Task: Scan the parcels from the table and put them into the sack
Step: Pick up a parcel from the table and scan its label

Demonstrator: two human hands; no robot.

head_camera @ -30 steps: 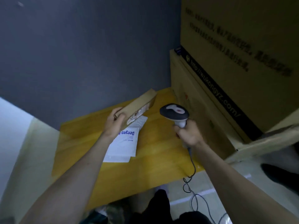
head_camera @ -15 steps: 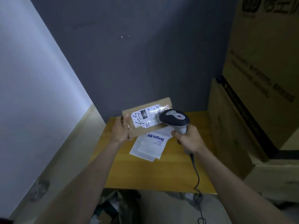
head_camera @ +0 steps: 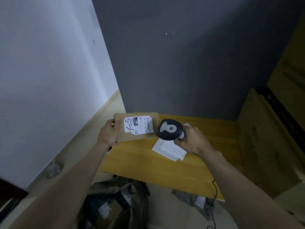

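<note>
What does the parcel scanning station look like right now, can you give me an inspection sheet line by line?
Surface: yellow wooden table, partly bare.
Job's things: cardboard parcel held label-up over the table's left end; white mailer flat on the table; sack open on the floor below, parcels inside.
Clutter: grey bag on the floor.
Hands: left hand grips the parcel's left edge; right hand grips the scanner, beside the label.
Cables: scanner cord hangs off the front edge.
Surroundings: grey wall, large cartons on the right.

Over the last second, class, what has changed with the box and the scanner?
The left hand turned the cardboard box from edge-on to label facing up. The right hand brought the scanner beside the label. Both grips held; the white mailer stayed on the table.
</note>
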